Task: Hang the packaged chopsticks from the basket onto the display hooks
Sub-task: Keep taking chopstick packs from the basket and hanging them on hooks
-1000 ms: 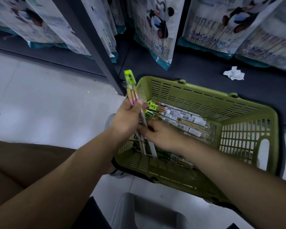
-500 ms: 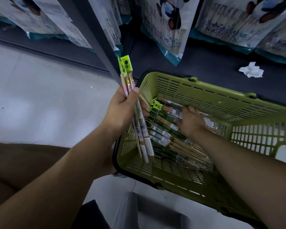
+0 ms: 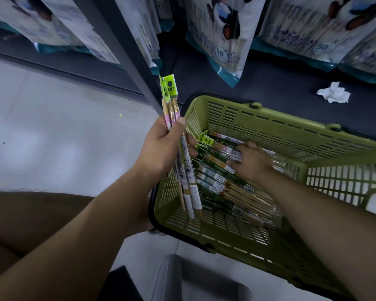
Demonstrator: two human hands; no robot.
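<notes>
Some packs [image 3: 173,109] are held upright in the curled left grip [image 3: 161,153], just beside the basket [image 3: 291,119]. The right grip [image 3: 253,165] is laid on the pile [image 3: 226,190] inside, too blurred to tell.

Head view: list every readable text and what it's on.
"50": badge on the middle hanging bag.
"50": badge on the bag right of it.
Green header card of packs in the left hand: blurred.
Basket pack labels: too small.
</notes>
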